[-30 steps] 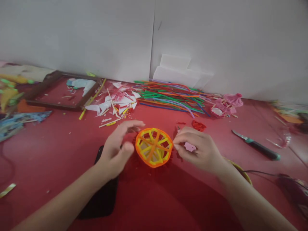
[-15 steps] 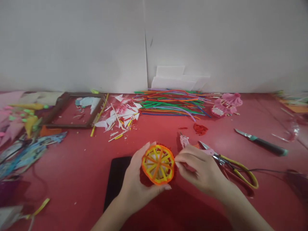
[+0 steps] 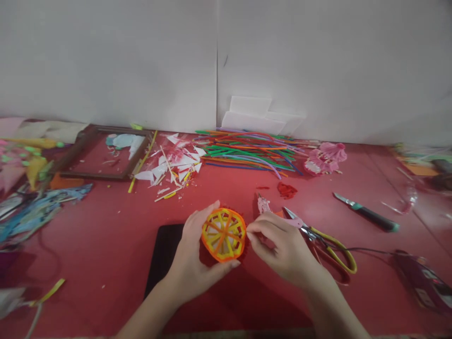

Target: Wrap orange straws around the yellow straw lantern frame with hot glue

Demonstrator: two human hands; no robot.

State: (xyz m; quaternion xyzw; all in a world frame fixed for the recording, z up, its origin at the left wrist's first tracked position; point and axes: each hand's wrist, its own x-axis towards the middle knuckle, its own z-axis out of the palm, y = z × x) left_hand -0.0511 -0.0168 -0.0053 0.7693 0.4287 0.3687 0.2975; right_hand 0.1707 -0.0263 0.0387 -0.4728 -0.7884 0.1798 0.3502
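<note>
My left hand (image 3: 196, 254) is closed around the side of a small round orange and yellow craft piece (image 3: 225, 234), whose strips cross like wheel spokes. Thumb and fingers grip its rim and tilt its spoked face toward me. At the right edge of the piece, my right hand (image 3: 282, 245) has thumb and forefinger pinched together; whatever they hold is too small to make out. Just beyond that hand lie a pink-handled pen-like tool (image 3: 263, 204) and scissors (image 3: 330, 242) with yellow and red handles. A flat black device (image 3: 160, 252) is partly covered by my left hand.
Colored pipe cleaners (image 3: 247, 153) lie at the back. White paper scraps (image 3: 183, 165) and a brown frame (image 3: 95, 176) are to the left. A craft knife (image 3: 367, 213), a pink shell-like craft (image 3: 326, 158) and a dark red box with a cord (image 3: 422, 282) are on the right.
The view has shifted a little to the right, bringing more of the dark red box into sight. Both hands keep their hold at the round piece.
</note>
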